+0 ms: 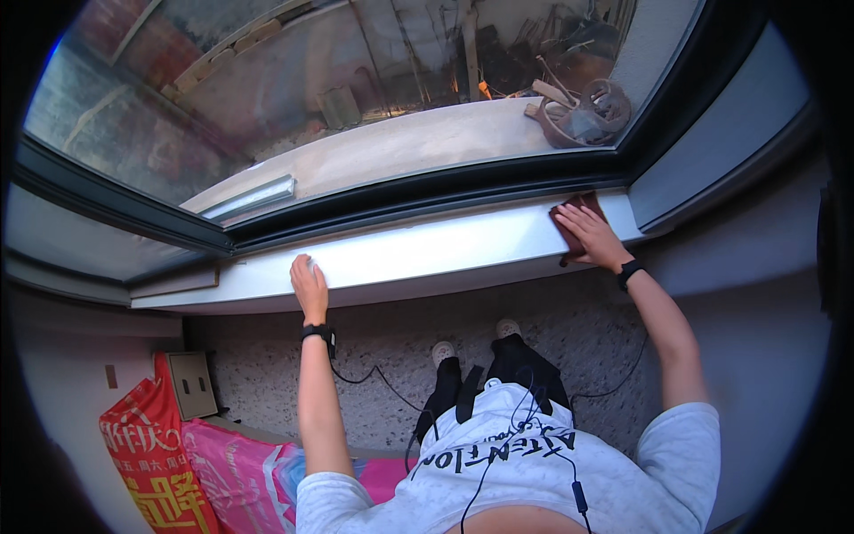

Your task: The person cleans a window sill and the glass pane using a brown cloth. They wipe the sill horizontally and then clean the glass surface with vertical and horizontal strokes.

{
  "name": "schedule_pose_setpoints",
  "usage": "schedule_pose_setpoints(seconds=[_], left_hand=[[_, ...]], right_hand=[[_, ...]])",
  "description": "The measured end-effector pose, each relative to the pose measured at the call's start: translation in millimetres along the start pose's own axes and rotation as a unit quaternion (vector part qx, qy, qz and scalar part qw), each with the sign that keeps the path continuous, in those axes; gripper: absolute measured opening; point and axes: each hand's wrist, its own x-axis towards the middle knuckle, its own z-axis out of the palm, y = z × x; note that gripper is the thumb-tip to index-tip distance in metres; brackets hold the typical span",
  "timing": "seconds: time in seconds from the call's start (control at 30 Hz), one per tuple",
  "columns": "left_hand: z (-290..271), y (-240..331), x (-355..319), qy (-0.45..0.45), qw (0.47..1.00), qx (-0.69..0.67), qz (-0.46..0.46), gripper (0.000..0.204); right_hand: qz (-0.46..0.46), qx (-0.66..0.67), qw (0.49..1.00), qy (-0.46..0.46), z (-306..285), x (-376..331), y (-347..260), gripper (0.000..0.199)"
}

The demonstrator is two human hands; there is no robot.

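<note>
My right hand [589,233] lies over a folded dark red-brown cloth [569,242], pressing it onto the right end of the white windowsill [427,242]. Its fingers reach forward across the cloth, close to the window frame. Farther left, my left hand [309,285] rests at the sill's front part, fingers loosely bent and touching the surface. A small pale patch shows by its fingertips; I cannot make out what it is. Both wrists wear black bands.
Above the sill stands the dark window frame [427,191]. Behind the glass are a round basket-like container [583,120] and a metal strip [253,198]. At lower left sit a small beige cabinet [192,384], a red printed bag [160,445] and a pink one [233,467]. Black cables [382,374] hang near me.
</note>
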Motion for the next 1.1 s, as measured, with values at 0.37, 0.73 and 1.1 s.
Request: schedule_pose_setpoints(seconds=[0.37, 0.73, 1.1], left_hand=[[-0.8, 134.1, -214.4, 0.168, 0.855, -0.229, -0.434, 0.025], [-11.7, 187.4, -105.7, 0.023, 0.869, -0.328, -0.371, 0.016], [-61.7, 156.9, -217.4, -0.612, 0.646, -0.432, -0.145, 0.019]], right_hand=[[0.056, 0.04, 0.998, 0.014, -6.0, -48.5, 51.2, 0.1], [-0.052, 0.049, 0.997, 0.0, 0.4, 49.2, -56.8, 0.098], [-0.1, 0.068, 0.993, 0.01, 23.1, 150.5, -183.1, 0.098]])
